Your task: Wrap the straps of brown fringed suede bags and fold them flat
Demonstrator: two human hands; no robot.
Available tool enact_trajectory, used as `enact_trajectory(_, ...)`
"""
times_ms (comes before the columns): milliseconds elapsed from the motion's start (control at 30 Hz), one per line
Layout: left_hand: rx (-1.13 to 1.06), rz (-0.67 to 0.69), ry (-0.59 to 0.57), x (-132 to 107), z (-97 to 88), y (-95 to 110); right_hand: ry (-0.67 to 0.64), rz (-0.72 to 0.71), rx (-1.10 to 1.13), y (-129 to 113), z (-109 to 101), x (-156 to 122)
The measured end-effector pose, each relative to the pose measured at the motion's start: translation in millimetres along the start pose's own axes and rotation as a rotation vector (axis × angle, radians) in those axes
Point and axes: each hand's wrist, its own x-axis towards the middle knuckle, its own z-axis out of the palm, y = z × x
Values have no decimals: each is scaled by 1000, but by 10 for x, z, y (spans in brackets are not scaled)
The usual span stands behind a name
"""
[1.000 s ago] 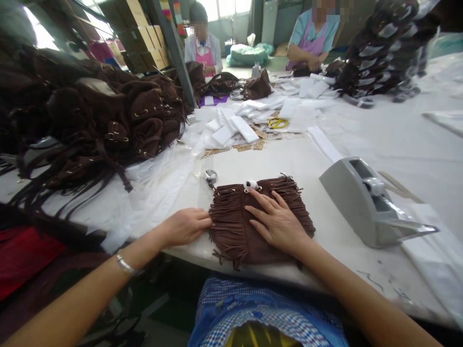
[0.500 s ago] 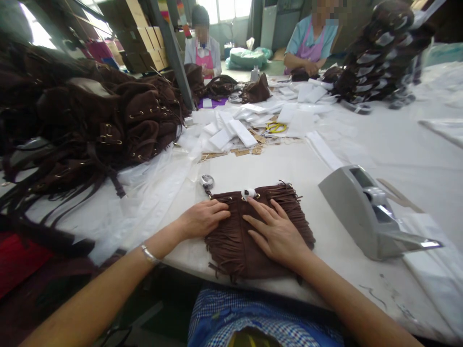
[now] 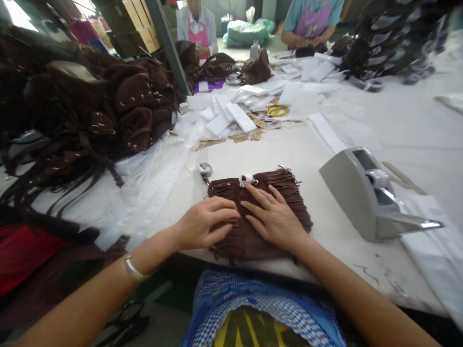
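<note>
A dark brown fringed bag lies flat near the table's front edge. At its top middle sits a small white-wrapped piece between gold eyelets. My right hand rests spread on the bag, its index fingertip at the white piece. Over the left fringe is my left hand, fingers loosely bent and thumb apart, touching the strands; nothing shows in its grasp. A wrapped metal-looking fitting sticks out at the bag's top left corner.
A grey tape dispenser stands to the right. Brown bags are heaped at the left. White packets and yellow-handled scissors lie farther back. Two people work across the table. A grey post rises at back left.
My left hand has shifted right across the fringe, and its thumb has come away from the fingers. My right hand stays on the bag. The view has tilted slightly downward.
</note>
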Motion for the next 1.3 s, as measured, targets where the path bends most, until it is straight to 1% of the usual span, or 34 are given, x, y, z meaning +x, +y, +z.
enact_trajectory(33,-42,59,-47,32,76,58,-2,-1,1,-1,-1,-1)
enact_trajectory(67,-53,80,-78,20,142,71,-4,-2,1,-2,-4,-2)
enact_trajectory(100,-39,76,-97,-35,193,41,-6,-1,1,-4,-7,-2)
enact_trajectory(167,16,33,-130,-254,225,-116,-10,3,2,-9,-15,-2)
enact_trajectory(200,40,15,-148,-397,202,-219,-10,4,2,-10,-18,-2)
enact_trajectory(267,87,-25,-181,-679,88,-404,-7,8,3,-13,-21,-2)
enact_trajectory(333,141,-114,-159,-865,-62,-488,-6,9,2,-15,-21,-3)
enact_trajectory(367,168,-176,-114,-896,-125,-473,-4,8,0,-15,-20,-4)
enact_trajectory(400,184,-235,-55,-879,-165,-416,-2,6,-3,-16,-19,-4)
enact_trajectory(467,149,-298,82,-720,-156,-198,-2,6,-10,-18,-15,-6)
enact_trajectory(500,92,-286,132,-598,-107,-58,-3,7,-14,-18,-14,-7)
enact_trajectory(533,10,-236,156,-470,-35,82,-2,6,-17,-18,-13,-9)
enact_trajectory(567,-56,-177,138,-354,49,204,-3,3,-20,-19,-13,-10)
enact_trajectory(600,-91,-94,84,-267,133,292,-4,-1,-23,-19,-14,-12)
enact_trajectory(633,-105,-35,50,-221,206,336,-6,-4,-27,-20,-15,-14)
enact_trajectory(667,-105,-5,36,-222,258,332,-7,-8,-30,-21,-16,-17)
enact_trajectory(733,-72,-30,11,-347,281,199,-12,-8,-32,-22,-18,-20)
enact_trajectory(767,-48,-60,-10,-448,250,99,-12,-6,-31,-23,-17,-20)
enact_trajectory(833,4,-122,-74,-642,127,-70,-7,-3,-25,-23,-15,-20)
enact_trajectory(867,39,-160,-81,-702,57,-104,-4,-3,-23,-23,-13,-19)
enact_trajectory(900,76,-204,-62,-726,-3,-90,-1,-3,-23,-24,-12,-19)
enact_trajectory(933,103,-246,-12,-711,-41,-27,2,-3,-24,-24,-12,-19)
enact_trajectory(967,111,-278,60,-662,-49,78,3,-3,-25,-25,-12,-20)
enact_trajectory(1000,101,-291,134,-588,-23,215,3,-4,-27,-26,-14,-22)
enact_trajectory(1033,57,-273,191,-502,33,365,3,-4,-28,-28,-17,-24)
enact_trajectory(1067,8,-224,206,-418,111,512,3,-3,-30,-29,-21,-27)
enact_trajectory(1133,7,-105,148,-297,290,737,2,-2,-37,-33,-29,-33)
enact_trajectory(1200,79,-43,139,-279,422,819,2,-4,-42,-36,-35,-37)
enact_trajectory(1233,106,-30,138,-306,453,808,2,-7,-42,-37,-37,-39)
enact_trajectory(1300,105,-28,120,-405,438,720,4,-11,-40,-38,-38,-39)
